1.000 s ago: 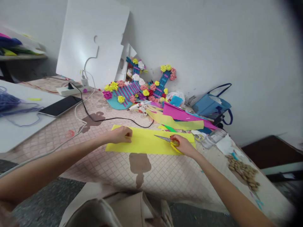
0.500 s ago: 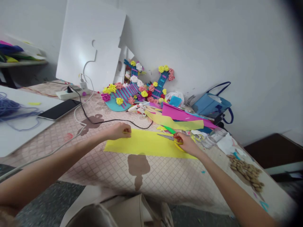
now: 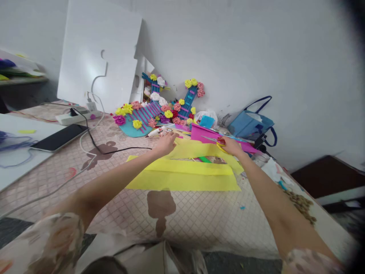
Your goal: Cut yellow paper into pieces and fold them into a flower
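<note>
My left hand (image 3: 167, 142) reaches forward past the yellow foam sheet (image 3: 185, 178) and rests its fingers on the left end of a paler yellow sheet (image 3: 199, 149) further back; the fingers look loosely curled on it. My right hand (image 3: 230, 145) is closed round the yellow and red handles of a pair of scissors (image 3: 216, 141), whose blades point left over the magenta sheet (image 3: 205, 134). The yellow foam sheet lies flat on the table between my arms, with no hand on it.
A blue craft piece with paper flowers (image 3: 159, 110) leans by the wall, beside a white foam board (image 3: 97, 57). A phone (image 3: 58, 137), power strip (image 3: 75, 116) and black cable (image 3: 114, 150) lie at left. A blue bag (image 3: 251, 125) and scattered nuts (image 3: 302, 201) are at right.
Both hands left the yellow foam sheet and moved forward: the left onto the paler yellow sheet, the right with the scissors over the magenta sheet. The camera shifted right.
</note>
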Demonstrator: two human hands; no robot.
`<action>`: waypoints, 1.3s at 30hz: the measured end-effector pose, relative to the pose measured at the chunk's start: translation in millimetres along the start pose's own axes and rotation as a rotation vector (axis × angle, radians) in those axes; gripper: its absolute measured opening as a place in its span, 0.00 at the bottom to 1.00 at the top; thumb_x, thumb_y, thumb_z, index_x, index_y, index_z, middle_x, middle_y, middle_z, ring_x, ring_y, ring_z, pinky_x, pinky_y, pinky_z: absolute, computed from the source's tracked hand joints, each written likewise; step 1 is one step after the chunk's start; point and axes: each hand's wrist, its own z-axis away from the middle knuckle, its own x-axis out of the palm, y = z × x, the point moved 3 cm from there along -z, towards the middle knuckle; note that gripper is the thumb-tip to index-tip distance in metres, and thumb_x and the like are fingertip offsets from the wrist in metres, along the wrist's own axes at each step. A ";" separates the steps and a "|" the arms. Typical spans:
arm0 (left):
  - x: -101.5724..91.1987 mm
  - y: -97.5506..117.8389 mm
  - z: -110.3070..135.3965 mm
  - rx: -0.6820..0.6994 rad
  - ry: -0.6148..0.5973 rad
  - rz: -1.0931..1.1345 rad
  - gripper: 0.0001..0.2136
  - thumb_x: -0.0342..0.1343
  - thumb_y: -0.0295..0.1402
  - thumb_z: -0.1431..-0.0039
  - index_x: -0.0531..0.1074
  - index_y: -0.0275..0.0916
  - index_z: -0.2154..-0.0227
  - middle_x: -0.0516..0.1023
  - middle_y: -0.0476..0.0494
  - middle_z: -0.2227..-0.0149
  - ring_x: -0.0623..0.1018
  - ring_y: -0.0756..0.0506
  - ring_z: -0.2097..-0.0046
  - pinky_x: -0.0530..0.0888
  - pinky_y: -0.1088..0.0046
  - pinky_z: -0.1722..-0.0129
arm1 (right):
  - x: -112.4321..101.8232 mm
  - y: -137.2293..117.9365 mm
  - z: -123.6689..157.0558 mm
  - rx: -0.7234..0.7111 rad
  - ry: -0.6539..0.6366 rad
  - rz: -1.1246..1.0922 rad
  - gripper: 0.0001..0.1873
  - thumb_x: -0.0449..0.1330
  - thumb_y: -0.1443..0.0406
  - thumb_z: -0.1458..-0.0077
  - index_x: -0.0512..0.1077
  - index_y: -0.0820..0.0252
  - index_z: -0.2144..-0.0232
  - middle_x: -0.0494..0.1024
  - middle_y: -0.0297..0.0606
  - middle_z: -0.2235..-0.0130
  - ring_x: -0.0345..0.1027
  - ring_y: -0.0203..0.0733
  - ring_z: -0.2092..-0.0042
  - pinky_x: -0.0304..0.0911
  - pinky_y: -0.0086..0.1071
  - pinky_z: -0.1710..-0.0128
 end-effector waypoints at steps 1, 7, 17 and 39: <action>-0.4 3.1 2.3 0.007 0.012 -0.023 0.19 0.52 0.25 0.48 0.65 0.37 0.51 0.69 0.36 0.50 0.67 0.38 0.48 0.64 0.60 0.50 | 3.1 2.8 -2.7 0.014 0.008 0.003 0.15 0.59 0.67 0.51 0.69 0.63 0.58 0.77 0.46 0.56 0.71 0.47 0.56 0.64 0.34 0.58; -7.6 12.8 43.4 0.199 -0.132 -0.146 0.12 0.54 0.30 0.46 0.70 0.38 0.58 0.73 0.41 0.54 0.71 0.41 0.51 0.66 0.65 0.53 | 10.4 6.6 -6.3 0.091 0.089 0.002 0.15 0.60 0.64 0.52 0.70 0.61 0.59 0.77 0.46 0.56 0.70 0.49 0.56 0.64 0.36 0.57; -5.5 -0.1 101.7 0.319 -0.258 -0.271 0.10 0.55 0.31 0.45 0.71 0.37 0.59 0.74 0.41 0.58 0.73 0.42 0.55 0.67 0.65 0.56 | 11.8 -37.9 52.0 0.010 0.138 -0.089 0.17 0.57 0.63 0.51 0.69 0.60 0.57 0.76 0.43 0.56 0.70 0.48 0.56 0.65 0.37 0.58; -9.6 5.1 132.9 0.472 -0.172 -0.396 0.07 0.47 0.28 0.38 0.67 0.36 0.72 0.72 0.44 0.70 0.71 0.47 0.67 0.65 0.70 0.65 | 47.0 -109.3 92.7 -0.230 -0.085 -0.136 0.16 0.59 0.72 0.56 0.67 0.57 0.61 0.76 0.38 0.59 0.69 0.45 0.56 0.62 0.34 0.59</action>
